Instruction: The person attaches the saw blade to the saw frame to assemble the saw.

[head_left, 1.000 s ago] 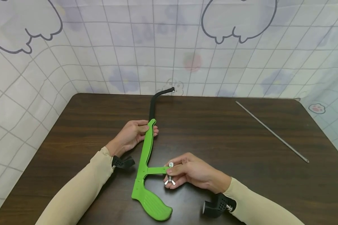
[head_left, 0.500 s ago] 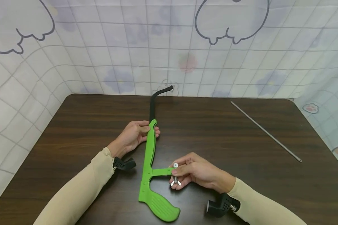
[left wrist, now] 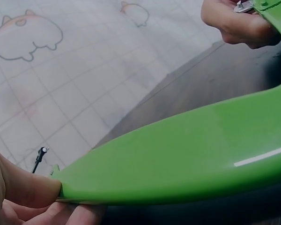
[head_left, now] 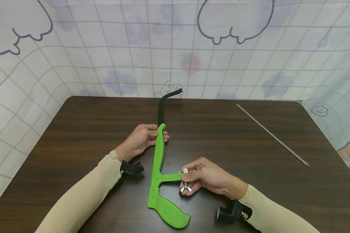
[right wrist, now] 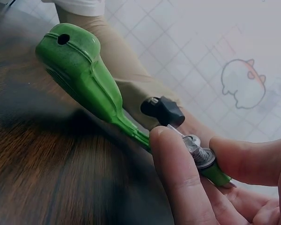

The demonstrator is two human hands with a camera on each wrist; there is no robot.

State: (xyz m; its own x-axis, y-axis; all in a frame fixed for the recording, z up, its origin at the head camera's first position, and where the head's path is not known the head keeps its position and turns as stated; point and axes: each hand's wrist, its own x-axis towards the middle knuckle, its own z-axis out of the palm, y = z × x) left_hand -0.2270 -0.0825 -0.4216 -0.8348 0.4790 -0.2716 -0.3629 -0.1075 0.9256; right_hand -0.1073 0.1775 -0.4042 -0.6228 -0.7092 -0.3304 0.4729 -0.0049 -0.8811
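Observation:
A green hacksaw frame [head_left: 158, 161] with a black bent front bar [head_left: 161, 111] is held up lengthwise over the table in the head view. My left hand [head_left: 141, 139] pinches the far end of its green part, thumb on top and fingers beneath. My right hand [head_left: 204, 178] grips the end of the short green side arm [head_left: 171, 177], where a bolt with a silver wing nut [head_left: 185, 187] sits. In the right wrist view the threaded bolt [right wrist: 203, 154] shows between thumb and fingers. The ribbed green handle [head_left: 173, 213] points toward the near table edge.
A thin grey hacksaw blade [head_left: 272, 135] lies slanted on the right part of the dark wooden table [head_left: 221, 129]. A patterned white cloth [head_left: 134, 48] hangs behind the table and along its sides. Black cameras [head_left: 231, 212] are strapped to both wrists.
In the head view the hacksaw frame and both hands have shifted slightly right, while the blade and background have slid left. Both hands keep the same hold.

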